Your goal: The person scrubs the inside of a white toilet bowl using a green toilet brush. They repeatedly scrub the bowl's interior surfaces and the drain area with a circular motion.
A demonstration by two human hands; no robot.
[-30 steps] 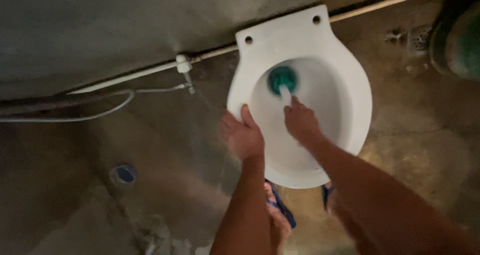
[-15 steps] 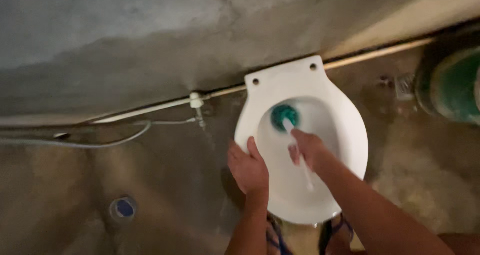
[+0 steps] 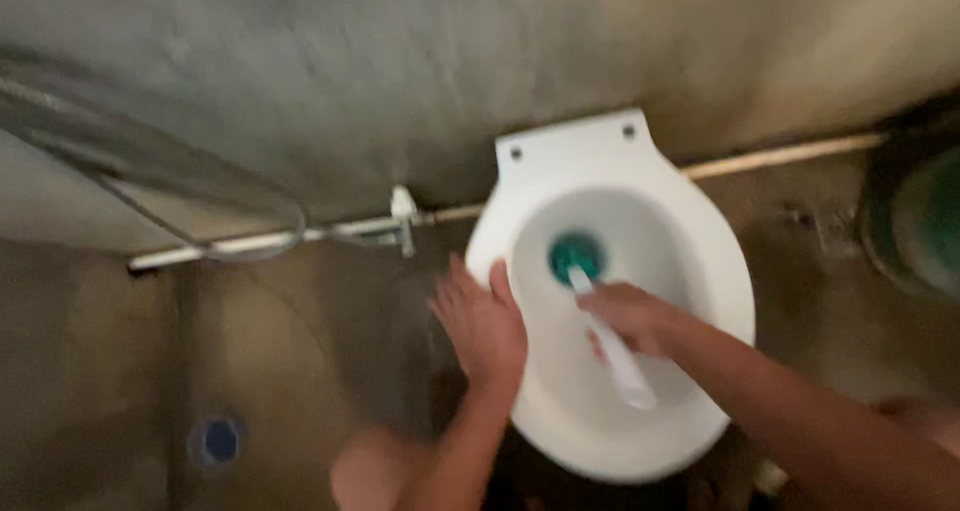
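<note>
- The right hand (image 3: 632,321) is clamped around the white handle of a toilet brush (image 3: 598,316), with the handle's free end sticking out below the fist toward the front of the bowl.
- The brush's teal head sits low in the toilet bowl (image 3: 690,261), at the drain opening near the back; scrubbing looks to be in progress there.
- The left hand (image 3: 482,323) lies flat with fingers spread on the bowl's left rim, holding nothing, seemingly bracing.
- The bowl's inner walls and rim read as plain white, but the frame is blurred, so I cannot tell how clean they are or whether any cleaner or foam is present.
- Judged from this, the work is mid-way: the bottom of the bowl is being brushed, and the upper walls, the rim and rinsing appear left to do.
- A thin pipe (image 3: 280,239) with a small valve runs along the base of the grey wall (image 3: 300,91) to the left of the bowl; a round blue floor drain (image 3: 218,441) lies well apart on the concrete floor (image 3: 100,371).
- A dark green tub (image 3: 925,226) stands at the right edge.
</note>
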